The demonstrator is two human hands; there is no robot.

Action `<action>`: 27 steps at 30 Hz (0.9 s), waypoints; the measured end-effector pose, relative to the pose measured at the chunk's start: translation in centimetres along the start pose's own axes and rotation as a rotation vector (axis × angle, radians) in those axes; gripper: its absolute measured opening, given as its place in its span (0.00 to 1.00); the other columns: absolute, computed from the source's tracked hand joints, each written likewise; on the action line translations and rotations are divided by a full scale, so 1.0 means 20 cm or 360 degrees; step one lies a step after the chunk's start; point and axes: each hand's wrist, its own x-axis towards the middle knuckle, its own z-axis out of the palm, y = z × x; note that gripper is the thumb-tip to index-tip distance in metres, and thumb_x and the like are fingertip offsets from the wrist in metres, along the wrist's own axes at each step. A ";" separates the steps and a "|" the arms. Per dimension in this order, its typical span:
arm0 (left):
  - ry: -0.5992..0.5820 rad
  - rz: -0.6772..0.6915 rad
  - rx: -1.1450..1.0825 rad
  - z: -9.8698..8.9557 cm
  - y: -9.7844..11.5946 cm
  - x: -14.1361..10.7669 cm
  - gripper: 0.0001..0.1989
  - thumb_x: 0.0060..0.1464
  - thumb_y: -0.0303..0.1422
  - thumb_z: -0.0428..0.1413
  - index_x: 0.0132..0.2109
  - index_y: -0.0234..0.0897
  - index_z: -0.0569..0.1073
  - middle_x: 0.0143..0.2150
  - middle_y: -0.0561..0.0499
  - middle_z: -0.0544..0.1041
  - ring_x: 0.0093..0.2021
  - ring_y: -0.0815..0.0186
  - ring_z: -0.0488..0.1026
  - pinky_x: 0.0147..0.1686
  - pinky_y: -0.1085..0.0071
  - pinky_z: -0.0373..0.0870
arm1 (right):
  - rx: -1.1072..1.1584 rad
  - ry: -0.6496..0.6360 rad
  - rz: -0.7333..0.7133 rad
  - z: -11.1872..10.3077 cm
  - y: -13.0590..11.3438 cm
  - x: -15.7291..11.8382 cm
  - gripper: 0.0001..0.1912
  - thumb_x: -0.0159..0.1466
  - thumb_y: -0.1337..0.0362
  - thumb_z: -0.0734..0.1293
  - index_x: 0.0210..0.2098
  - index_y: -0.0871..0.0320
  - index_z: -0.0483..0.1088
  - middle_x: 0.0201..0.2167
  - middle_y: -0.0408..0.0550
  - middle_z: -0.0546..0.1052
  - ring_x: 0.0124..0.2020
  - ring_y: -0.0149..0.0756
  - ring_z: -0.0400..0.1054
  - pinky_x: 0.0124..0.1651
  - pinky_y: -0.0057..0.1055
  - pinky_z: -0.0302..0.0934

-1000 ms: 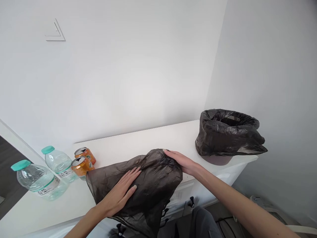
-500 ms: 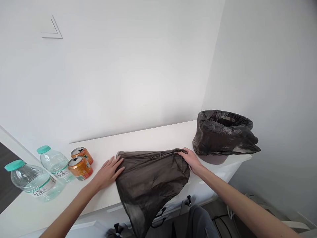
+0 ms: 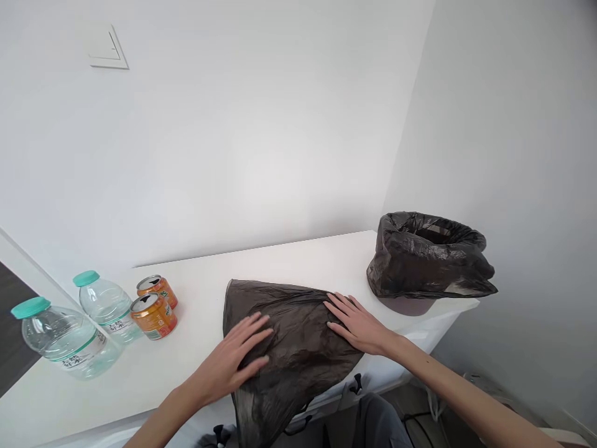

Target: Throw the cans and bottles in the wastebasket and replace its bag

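A dark, thin plastic bag (image 3: 298, 348) lies spread on the white cabinet top, its lower part hanging over the front edge. My left hand (image 3: 236, 358) is over the bag's left side, fingers spread and holding nothing. Flat on the bag's right side rests my right hand (image 3: 357, 323), its fingers stretched out. To the right stands a bin (image 3: 408, 305) lined with another black bag (image 3: 420, 267), its mouth open upward.
Two orange cans (image 3: 153, 316) (image 3: 158, 287) stand at the left. Beside them are two clear bottles with teal caps (image 3: 69, 345) (image 3: 107, 308). Drawer knobs (image 3: 358, 382) and a cable (image 3: 417, 420) show below the cabinet top (image 3: 196, 274).
My right hand has let go of the bag's upper right corner and now lies flat on it. My left hand has moved right and nearer, from the bag's left edge onto its left part.
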 end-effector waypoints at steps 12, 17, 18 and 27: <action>-0.0017 0.0130 -0.0063 0.10 0.08 -0.17 0.39 0.60 0.20 0.48 0.73 0.58 0.57 0.73 0.57 0.62 0.74 0.58 0.57 0.72 0.51 0.57 | 0.0141 0.0054 0.0063 -0.05 -0.06 -0.05 0.33 0.76 0.44 0.50 0.76 0.44 0.43 0.78 0.42 0.40 0.78 0.46 0.28 0.77 0.57 0.33; -0.0001 -0.0251 -0.0744 -0.10 0.08 -0.17 0.19 0.66 0.33 0.46 0.53 0.46 0.80 0.53 0.49 0.83 0.57 0.55 0.78 0.58 0.60 0.74 | 0.0164 0.0079 -0.0329 -0.16 -0.14 -0.23 0.41 0.70 0.46 0.64 0.76 0.44 0.43 0.77 0.46 0.47 0.78 0.51 0.35 0.77 0.59 0.31; 0.0010 -0.0400 -0.0856 -0.14 0.09 -0.17 0.18 0.66 0.36 0.47 0.48 0.42 0.82 0.47 0.48 0.85 0.51 0.54 0.80 0.52 0.61 0.77 | 0.0170 0.0064 -0.0381 -0.15 -0.15 -0.26 0.44 0.69 0.47 0.67 0.76 0.45 0.44 0.77 0.48 0.49 0.77 0.51 0.38 0.77 0.58 0.33; 0.0293 -0.1224 -0.0314 -0.22 -0.07 -0.01 0.22 0.64 0.43 0.42 0.39 0.35 0.76 0.35 0.42 0.82 0.40 0.49 0.80 0.39 0.59 0.76 | 0.0415 0.0361 0.0055 -0.08 -0.12 -0.11 0.16 0.73 0.63 0.58 0.43 0.52 0.79 0.47 0.51 0.82 0.54 0.48 0.73 0.64 0.51 0.59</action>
